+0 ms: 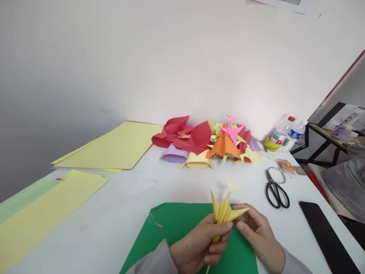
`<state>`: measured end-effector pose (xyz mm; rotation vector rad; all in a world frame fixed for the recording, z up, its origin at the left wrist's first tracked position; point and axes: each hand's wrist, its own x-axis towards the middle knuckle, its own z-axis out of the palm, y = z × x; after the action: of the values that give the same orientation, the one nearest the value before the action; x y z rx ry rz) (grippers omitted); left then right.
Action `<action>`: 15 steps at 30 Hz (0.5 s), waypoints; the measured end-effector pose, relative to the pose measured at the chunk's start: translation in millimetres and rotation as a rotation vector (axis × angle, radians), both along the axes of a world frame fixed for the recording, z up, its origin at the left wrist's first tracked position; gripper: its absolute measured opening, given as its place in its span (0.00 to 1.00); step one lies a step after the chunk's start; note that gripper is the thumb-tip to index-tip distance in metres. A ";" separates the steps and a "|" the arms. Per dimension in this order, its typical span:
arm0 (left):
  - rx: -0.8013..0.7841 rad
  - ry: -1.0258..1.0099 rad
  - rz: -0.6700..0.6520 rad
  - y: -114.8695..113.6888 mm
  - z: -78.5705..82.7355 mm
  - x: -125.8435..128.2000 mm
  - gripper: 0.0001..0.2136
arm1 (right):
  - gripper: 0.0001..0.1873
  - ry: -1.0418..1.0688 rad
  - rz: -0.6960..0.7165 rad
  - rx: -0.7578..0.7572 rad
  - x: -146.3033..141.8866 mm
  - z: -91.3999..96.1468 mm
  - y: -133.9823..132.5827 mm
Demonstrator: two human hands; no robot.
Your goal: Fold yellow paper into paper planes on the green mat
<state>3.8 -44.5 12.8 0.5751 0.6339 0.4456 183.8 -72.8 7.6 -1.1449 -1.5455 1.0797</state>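
Observation:
My left hand (201,241) is closed around the lower part of a folded yellow paper plane (224,209). Its pleated, pointed flaps fan out above my thumb, and a thin tip sticks out below my fingers. Just to the right, my right hand (261,236) is curved beside the plane's right flap, thumb and fingers apart. Whether those fingers touch the flap I cannot tell. Both hands are over a green sheet (171,220) on the white table. A small pale yellow paper cutout (232,185) lies beyond the plane.
Folded paper pieces (196,137) in several colours are heaped by the wall, an orange one (224,146) in front. Yellow sheets (108,146) lie at left. At right are black-handled scissors (276,192), a tape roll (276,175), bottles (281,135) and a black strip (327,236). A person's sleeve (346,179) shows beyond.

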 end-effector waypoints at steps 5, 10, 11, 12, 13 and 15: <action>0.004 -0.055 0.049 -6.3 -2.8 7.8 0.19 | 0.14 0.029 -0.050 -0.108 -1.4 0.9 0.8; 0.073 -0.059 0.112 -4.4 -10.1 13.9 0.24 | 0.14 -0.038 -0.034 -0.061 0.8 -2.4 4.7; 0.114 -0.029 0.115 -3.7 -11.4 14.8 0.26 | 0.14 -0.056 -0.033 -0.043 0.2 -2.8 4.9; 0.162 0.010 0.113 -3.2 -12.2 15.4 0.27 | 0.14 -0.073 -0.032 -0.027 -0.5 -3.0 4.8; 0.211 0.057 0.120 -2.9 -12.6 15.8 0.26 | 0.14 -0.089 -0.032 -0.012 -1.3 -3.1 4.5; 0.280 0.151 0.141 -3.4 -11.7 16.1 0.24 | 0.15 -0.110 -0.049 0.010 -2.7 -2.9 3.1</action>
<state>19.9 -47.8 1.1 0.8386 0.7654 0.6338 181.1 -69.7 4.8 -1.2468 -1.5971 0.9895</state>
